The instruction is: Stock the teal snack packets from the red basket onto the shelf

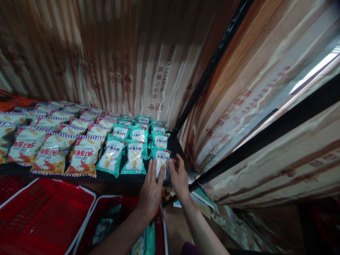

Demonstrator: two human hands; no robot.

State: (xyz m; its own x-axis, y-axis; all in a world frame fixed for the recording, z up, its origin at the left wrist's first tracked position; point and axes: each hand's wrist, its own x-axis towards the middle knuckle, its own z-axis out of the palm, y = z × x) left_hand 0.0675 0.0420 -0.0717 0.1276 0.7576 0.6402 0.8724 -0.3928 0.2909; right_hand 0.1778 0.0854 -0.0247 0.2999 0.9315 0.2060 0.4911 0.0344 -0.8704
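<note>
In the head view, a teal-and-white snack bag (162,158) stands at the front right end of a black shelf (108,179). The stretched fingers of my left hand (152,187) rest against its lower left front, thumb side towards the bag. My right hand (179,175) is at its right edge, fingers slightly bent and apart, touching the side. Neither hand is wrapped round the bag. Left of it are more teal snack bags (134,157) in rows, then rows of orange-and-white snack bags (85,156) with striped edges.
Below the shelf stand a red basket (47,212) with a white rim and a second red basket (162,233) with teal bags inside. Patterned curtains (138,53) hang behind and to the right. A dark post (212,63) and a dark bar (265,131) slant up on the right.
</note>
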